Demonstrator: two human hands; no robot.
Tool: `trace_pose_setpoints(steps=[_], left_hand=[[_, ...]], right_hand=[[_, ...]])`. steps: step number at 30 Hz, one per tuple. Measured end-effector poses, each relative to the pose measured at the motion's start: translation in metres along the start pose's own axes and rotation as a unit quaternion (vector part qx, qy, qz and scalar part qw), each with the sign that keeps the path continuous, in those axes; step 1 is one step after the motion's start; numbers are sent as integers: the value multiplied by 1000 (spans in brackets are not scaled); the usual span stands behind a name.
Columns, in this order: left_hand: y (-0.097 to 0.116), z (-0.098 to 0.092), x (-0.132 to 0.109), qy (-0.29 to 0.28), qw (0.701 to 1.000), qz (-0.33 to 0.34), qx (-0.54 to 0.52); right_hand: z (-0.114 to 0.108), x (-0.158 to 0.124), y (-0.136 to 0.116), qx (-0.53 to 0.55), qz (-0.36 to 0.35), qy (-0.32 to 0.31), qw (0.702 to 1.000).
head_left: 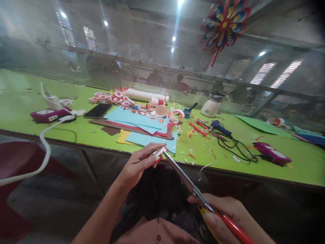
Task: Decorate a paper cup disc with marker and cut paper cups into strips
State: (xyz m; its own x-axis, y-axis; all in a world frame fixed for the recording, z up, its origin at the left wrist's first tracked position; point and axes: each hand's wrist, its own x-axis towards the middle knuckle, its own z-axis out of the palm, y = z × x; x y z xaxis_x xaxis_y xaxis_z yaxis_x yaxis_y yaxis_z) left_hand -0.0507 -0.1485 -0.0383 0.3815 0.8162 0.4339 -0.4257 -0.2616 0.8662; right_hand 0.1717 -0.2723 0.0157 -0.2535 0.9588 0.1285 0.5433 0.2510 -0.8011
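My left hand pinches a small red-and-white paper piece just in front of the green table's near edge. My right hand is closed round the red and yellow handles of scissors. Their long blades point up and left, and the tips meet the paper piece at my left fingertips. Both hands hover over my lap, below the table edge.
On the table lie blue, red, yellow and brown paper sheets, cut paper cups and red-white discs, a phone, a glue gun with black cord, two magenta boxes, a white pot and paper scraps. A paper pinwheel hangs on the mesh screen.
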Motion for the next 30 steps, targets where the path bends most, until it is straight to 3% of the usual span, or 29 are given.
trace_pose_setpoints(steps=[11,15,23,30], left_hand=[[-1,-7,0,-20,1000,-11,9],[2,-5,-1,-3,998,-22,-67],[3,2,-1,5,980,-33,-197],[5,5,2,-21,966,-35,-255]], right_hand=[[-12,3,4,-105,-90,-13,990],[-17,-2,10,-106,-118,20,987],[-16,-3,25,-171,-52,16,984],[-5,-4,33,-126,-20,18,992]])
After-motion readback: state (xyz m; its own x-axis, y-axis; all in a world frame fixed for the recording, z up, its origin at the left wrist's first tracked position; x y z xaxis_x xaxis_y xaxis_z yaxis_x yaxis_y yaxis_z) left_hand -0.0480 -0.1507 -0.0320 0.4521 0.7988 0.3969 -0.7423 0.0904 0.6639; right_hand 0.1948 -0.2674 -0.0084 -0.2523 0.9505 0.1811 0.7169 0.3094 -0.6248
